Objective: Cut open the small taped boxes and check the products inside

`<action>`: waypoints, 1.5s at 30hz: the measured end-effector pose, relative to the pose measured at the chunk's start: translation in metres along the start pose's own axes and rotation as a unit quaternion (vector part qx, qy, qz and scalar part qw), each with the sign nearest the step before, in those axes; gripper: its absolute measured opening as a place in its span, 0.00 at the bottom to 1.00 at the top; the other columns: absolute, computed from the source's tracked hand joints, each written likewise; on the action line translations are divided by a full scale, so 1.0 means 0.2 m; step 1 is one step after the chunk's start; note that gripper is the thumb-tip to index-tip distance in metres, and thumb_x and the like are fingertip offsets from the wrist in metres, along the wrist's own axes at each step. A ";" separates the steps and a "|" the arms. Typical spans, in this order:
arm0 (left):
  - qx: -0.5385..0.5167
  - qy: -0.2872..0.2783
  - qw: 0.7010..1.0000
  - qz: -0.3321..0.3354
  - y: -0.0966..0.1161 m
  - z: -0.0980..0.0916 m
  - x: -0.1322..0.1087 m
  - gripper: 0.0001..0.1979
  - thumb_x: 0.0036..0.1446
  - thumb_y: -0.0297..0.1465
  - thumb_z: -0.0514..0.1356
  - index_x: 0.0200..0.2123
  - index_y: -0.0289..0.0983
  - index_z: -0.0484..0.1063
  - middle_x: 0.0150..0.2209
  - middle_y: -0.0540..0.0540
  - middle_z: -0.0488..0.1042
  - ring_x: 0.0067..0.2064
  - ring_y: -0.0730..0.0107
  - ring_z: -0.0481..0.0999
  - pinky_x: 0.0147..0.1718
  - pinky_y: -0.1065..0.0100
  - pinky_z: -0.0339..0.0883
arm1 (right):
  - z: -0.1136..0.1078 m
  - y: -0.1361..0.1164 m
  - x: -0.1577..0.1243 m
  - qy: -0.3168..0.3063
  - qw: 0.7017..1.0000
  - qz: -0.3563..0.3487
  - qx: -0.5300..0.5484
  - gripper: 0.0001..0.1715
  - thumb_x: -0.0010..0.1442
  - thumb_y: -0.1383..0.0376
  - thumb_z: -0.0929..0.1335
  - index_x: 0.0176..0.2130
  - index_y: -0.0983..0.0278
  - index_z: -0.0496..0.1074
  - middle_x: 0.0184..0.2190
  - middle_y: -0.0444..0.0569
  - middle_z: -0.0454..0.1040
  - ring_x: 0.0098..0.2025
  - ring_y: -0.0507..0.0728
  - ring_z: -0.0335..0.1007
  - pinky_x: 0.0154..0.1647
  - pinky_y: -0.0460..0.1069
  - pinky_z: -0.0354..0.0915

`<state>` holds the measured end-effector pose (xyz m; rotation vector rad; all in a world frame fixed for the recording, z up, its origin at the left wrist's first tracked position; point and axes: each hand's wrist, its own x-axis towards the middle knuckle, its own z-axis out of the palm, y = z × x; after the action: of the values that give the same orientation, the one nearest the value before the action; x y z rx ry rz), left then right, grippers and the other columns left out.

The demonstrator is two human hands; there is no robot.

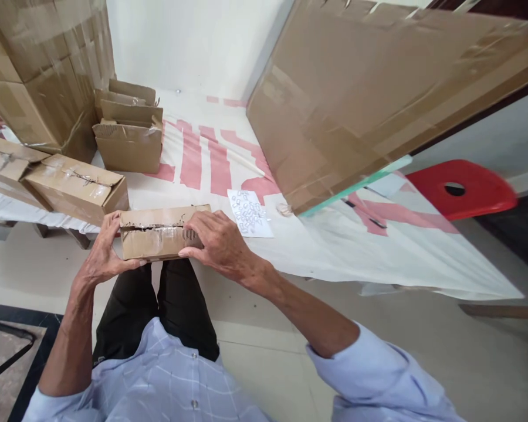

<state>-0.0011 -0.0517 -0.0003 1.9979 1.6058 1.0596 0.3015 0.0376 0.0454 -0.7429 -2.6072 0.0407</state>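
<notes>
Both hands on the small carton point(154, 235), which sits at the near edge of the desk point(334, 258), right in front of the person; can't tell if it rests on the desk or is held clear. Left hand point(108, 253) has its left end, fingers at the far corner, thumb along the near lower edge. Right hand point(222, 243) has the right end, fingers curled over the top, thumb on the near side. So both sets of fingers are closed around cardboard. Carton's top seam is ragged, with clear tape across it

Just right of the right hand: white paper point(262, 230) with many small marks or pieces, too small to tell which. Left of the carton: two taped cartons point(73, 183) in a row, open boxes point(129, 149) behind them. Big cardboard carton point(356, 88) stands to the right, red stool point(475, 196) beyond it
</notes>
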 end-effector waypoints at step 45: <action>0.001 -0.076 0.993 0.087 0.13 -0.02 -0.03 0.44 0.56 0.41 0.76 0.72 0.41 0.63 0.74 0.32 0.59 0.76 0.38 0.63 0.74 0.40 0.64 | -0.09 0.14 0.36 -0.132 0.876 0.138 0.443 0.13 0.60 0.64 0.73 0.25 0.65 0.74 0.20 0.40 0.69 0.22 0.46 0.60 0.24 0.45 0.55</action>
<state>0.0125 -0.0654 0.0190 2.1948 1.3756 0.9409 0.2672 0.0966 0.0871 -0.7553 -2.2830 1.3969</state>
